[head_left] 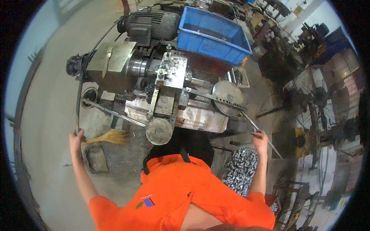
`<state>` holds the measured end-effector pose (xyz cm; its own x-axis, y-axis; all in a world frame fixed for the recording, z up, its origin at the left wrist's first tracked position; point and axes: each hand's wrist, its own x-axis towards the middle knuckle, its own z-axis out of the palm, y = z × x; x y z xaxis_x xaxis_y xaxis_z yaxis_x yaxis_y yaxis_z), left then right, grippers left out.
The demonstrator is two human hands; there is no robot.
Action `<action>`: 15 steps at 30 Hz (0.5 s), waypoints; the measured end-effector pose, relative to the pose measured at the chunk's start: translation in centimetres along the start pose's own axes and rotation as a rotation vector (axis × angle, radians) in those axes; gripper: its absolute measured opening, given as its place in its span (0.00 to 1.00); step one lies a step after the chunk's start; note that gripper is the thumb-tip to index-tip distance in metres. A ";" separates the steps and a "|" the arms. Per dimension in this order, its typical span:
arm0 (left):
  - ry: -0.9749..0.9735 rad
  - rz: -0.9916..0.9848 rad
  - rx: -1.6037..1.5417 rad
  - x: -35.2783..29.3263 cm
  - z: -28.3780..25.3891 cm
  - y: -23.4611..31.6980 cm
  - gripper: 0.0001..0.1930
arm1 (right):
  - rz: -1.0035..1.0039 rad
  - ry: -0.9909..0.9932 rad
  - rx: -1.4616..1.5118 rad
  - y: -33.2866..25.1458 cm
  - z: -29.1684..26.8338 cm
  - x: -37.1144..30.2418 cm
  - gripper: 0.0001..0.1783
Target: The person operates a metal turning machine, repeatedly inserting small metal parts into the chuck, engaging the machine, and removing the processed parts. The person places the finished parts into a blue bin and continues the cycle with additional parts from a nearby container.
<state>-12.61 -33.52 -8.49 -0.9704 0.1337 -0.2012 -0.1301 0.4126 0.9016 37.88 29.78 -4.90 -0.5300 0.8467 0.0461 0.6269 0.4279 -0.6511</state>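
Both hands are on the lathe (162, 82) controls — the machine is being worked, nothing finished in sight. Left hand (76, 139) is gripping the long dark lever (78, 104) left of the lathe, fingers closed round it. Right hand (260, 140) is clenching the thin metal handle (246, 117) running from the round plate (227, 93) on the lathe's right. A basket of small metal parts (241, 169) is sitting below the right hand, fairly full; the blue bin (216, 42) behind the lathe is looking nearly empty — plenty left, I'd judge.
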 end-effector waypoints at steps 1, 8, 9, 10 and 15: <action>0.007 0.002 0.007 0.1 0.1 -0.1 0.17 | -0.056 -0.042 -0.084 -4.1 0.7 1.0 0.19; 0.103 0.046 0.368 -1.2 0.0 1.2 0.17 | -0.825 -0.318 0.177 -26.9 12.1 6.8 0.23; 0.110 0.090 0.482 -1.3 -0.2 0.5 0.17 | -0.947 -0.310 0.175 -29.6 13.9 7.6 0.20; 0.109 0.136 0.595 -1.4 -0.4 0.2 0.17 | -1.062 -0.298 0.170 -32.0 15.5 8.4 0.18; 0.131 0.046 0.804 -5.4 -1.3 -0.2 0.22 | -1.110 -0.392 -0.218 -38.0 24.4 12.5 0.16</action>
<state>-7.58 -35.47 -7.05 -0.9936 0.0804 -0.0792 0.0481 0.9364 0.3475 -6.56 16.40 1.91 -0.9573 -0.1570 0.2426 -0.2196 0.9409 -0.2577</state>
